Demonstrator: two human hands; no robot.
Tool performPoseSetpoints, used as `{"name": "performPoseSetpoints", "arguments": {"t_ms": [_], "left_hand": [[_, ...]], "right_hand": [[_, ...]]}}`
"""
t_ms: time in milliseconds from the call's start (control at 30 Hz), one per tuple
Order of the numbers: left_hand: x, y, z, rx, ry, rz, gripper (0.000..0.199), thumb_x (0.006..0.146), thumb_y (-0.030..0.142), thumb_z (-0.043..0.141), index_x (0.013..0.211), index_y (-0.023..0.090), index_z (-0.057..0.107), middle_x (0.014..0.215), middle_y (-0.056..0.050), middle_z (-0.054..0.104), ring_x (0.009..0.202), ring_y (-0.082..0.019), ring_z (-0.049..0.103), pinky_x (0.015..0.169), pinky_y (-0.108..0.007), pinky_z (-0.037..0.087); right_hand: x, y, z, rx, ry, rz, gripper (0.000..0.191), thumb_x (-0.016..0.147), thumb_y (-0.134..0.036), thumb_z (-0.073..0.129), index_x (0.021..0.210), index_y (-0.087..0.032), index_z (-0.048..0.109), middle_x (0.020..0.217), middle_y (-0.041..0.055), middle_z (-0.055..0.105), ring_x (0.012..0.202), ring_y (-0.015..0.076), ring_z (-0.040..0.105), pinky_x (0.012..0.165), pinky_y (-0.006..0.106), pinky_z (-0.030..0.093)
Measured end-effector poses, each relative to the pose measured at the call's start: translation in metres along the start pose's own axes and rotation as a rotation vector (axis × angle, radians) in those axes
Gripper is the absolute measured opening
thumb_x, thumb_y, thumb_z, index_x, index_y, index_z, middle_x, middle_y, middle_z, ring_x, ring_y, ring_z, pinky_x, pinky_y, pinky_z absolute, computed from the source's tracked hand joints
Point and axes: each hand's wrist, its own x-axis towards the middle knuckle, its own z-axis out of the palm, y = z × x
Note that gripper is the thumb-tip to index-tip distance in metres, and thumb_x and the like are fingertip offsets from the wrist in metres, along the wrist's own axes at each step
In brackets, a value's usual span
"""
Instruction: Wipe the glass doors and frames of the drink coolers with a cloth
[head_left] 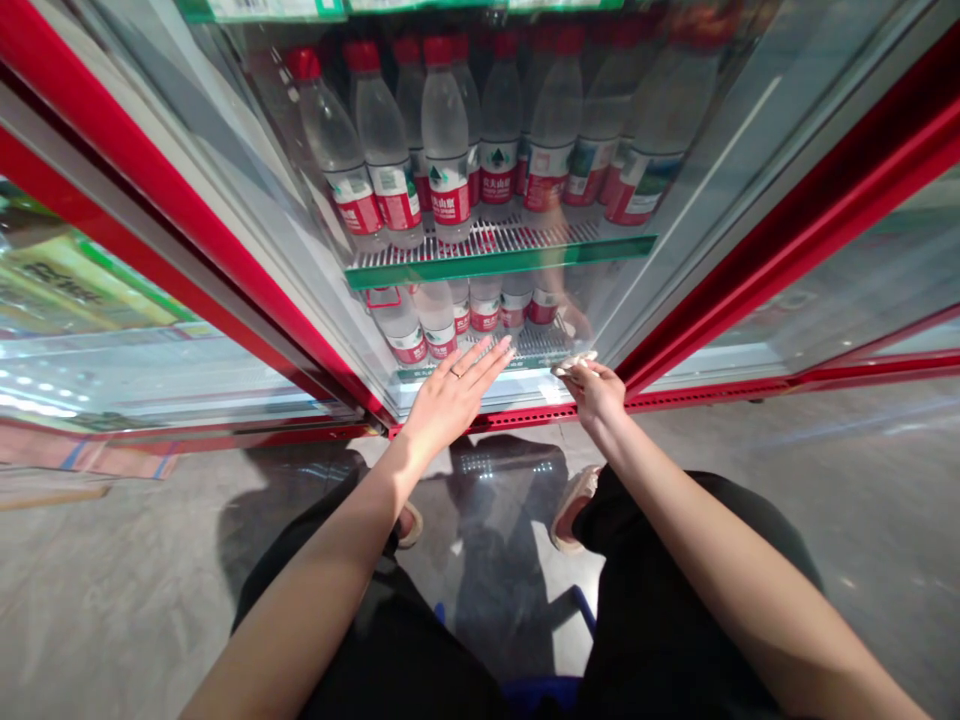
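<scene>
My left hand lies with fingers stretched out against the lower part of a glass cooler door, a ring on one finger. To its right, my right hand is closed around a small, whitish, crumpled cloth at the glass near the door's bottom right corner. Much of the cloth is hidden in the fingers. Behind the glass, red-capped water bottles stand on the upper shelf, with more water bottles on the lower shelf behind my left hand.
A red frame borders the door, and a red slotted base strip runs along the floor. Another cooler with yellow packages is at left. Below me are my shoes, a blue seat and the grey floor.
</scene>
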Motion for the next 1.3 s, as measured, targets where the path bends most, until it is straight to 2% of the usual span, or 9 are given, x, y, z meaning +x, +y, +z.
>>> {"name": "performPoseSetpoints", "arguments": {"t_ms": [167, 333, 467, 600, 700, 767, 933, 1067, 1300], "left_hand": [[0.0, -0.003, -0.007, 0.003, -0.004, -0.056, 0.095, 0.101, 0.008, 0.049, 0.181, 0.022, -0.001, 0.185, -0.001, 0.021, 0.175, -0.018, 0.019, 0.146, -0.039, 0.01], [0.0, -0.002, -0.011, -0.007, 0.022, -0.069, 0.093, 0.101, 0.008, 0.048, 0.181, 0.02, 0.003, 0.185, -0.001, 0.022, 0.175, -0.016, 0.015, 0.146, -0.039, 0.007], [0.0, -0.002, -0.013, -0.017, 0.001, -0.05, 0.089, 0.102, 0.007, 0.046, 0.181, 0.019, 0.008, 0.185, -0.001, 0.024, 0.175, -0.016, 0.016, 0.146, -0.039, 0.009], [-0.002, -0.007, -0.014, 0.005, -0.019, -0.06, 0.088, 0.102, 0.009, 0.046, 0.181, 0.019, 0.008, 0.185, -0.001, 0.024, 0.175, -0.016, 0.017, 0.146, -0.037, 0.01], [-0.007, -0.012, -0.016, 0.035, -0.027, -0.083, 0.088, 0.103, 0.011, 0.046, 0.181, 0.019, 0.005, 0.185, -0.001, 0.022, 0.175, -0.017, 0.017, 0.146, -0.037, 0.009], [-0.012, -0.016, -0.017, 0.053, -0.028, -0.102, 0.088, 0.103, 0.013, 0.046, 0.181, 0.018, 0.005, 0.186, -0.001, 0.021, 0.175, -0.019, 0.018, 0.146, -0.038, 0.009], [-0.026, -0.022, -0.018, 0.053, -0.051, -0.11, 0.087, 0.102, 0.014, 0.049, 0.181, 0.018, 0.014, 0.185, -0.001, 0.023, 0.175, -0.02, 0.023, 0.146, -0.039, 0.016], [-0.034, -0.026, -0.02, 0.042, -0.077, -0.085, 0.088, 0.1, 0.014, 0.052, 0.181, 0.018, 0.017, 0.184, -0.002, 0.028, 0.174, -0.02, 0.024, 0.145, -0.04, 0.019], [-0.042, -0.036, -0.031, 0.054, -0.058, -0.158, 0.082, 0.103, 0.016, 0.05, 0.18, 0.02, 0.023, 0.185, -0.001, 0.028, 0.173, -0.02, 0.027, 0.144, -0.039, 0.024]], "right_hand": [[0.011, -0.022, 0.001, 0.039, 0.043, 0.008, 0.029, 0.071, -0.003, 0.084, 0.08, -0.02, 0.063, 0.067, -0.0042, 0.071, 0.064, 0.0137, 0.074, 0.065, 0.024, 0.068], [0.007, -0.012, 0.004, 0.039, 0.089, 0.03, 0.032, 0.072, -0.005, 0.085, 0.079, -0.022, 0.058, 0.066, -0.0089, 0.067, 0.063, 0.0106, 0.072, 0.064, 0.02, 0.066], [-0.008, -0.003, 0.011, 0.027, 0.018, 0.099, 0.031, 0.072, -0.003, 0.083, 0.071, -0.022, 0.057, 0.061, -0.007, 0.066, 0.061, 0.0106, 0.071, 0.065, 0.018, 0.066], [-0.02, -0.013, 0.018, 0.029, -0.107, 0.162, 0.023, 0.075, -0.007, 0.085, 0.075, -0.02, 0.067, 0.072, -0.0004, 0.076, 0.069, 0.0149, 0.077, 0.069, 0.021, 0.068], [-0.019, -0.029, 0.02, 0.054, -0.089, 0.17, 0.018, 0.085, -0.013, 0.082, 0.078, -0.021, 0.067, 0.07, -0.002, 0.074, 0.068, 0.0136, 0.075, 0.068, 0.021, 0.068], [-0.018, -0.036, 0.02, 0.065, -0.048, 0.168, 0.024, 0.088, -0.013, 0.08, 0.074, -0.022, 0.062, 0.065, -0.0047, 0.07, 0.064, 0.0113, 0.071, 0.067, 0.02, 0.067], [-0.035, -0.017, 0.025, 0.039, -0.055, 0.204, 0.038, 0.082, -0.011, 0.087, 0.067, -0.022, 0.054, 0.059, -0.0074, 0.064, 0.059, 0.0101, 0.066, 0.071, 0.022, 0.066], [-0.046, 0.001, 0.033, 0.018, -0.12, 0.272, 0.032, 0.078, -0.007, 0.088, 0.07, -0.021, 0.06, 0.065, -0.0026, 0.069, 0.064, 0.0154, 0.071, 0.071, 0.029, 0.069], [-0.028, -0.018, 0.031, 0.03, -0.103, 0.233, 0.034, 0.081, -0.01, 0.088, 0.074, -0.022, 0.057, 0.066, -0.006, 0.066, 0.063, 0.0102, 0.066, 0.065, 0.019, 0.064]]}}
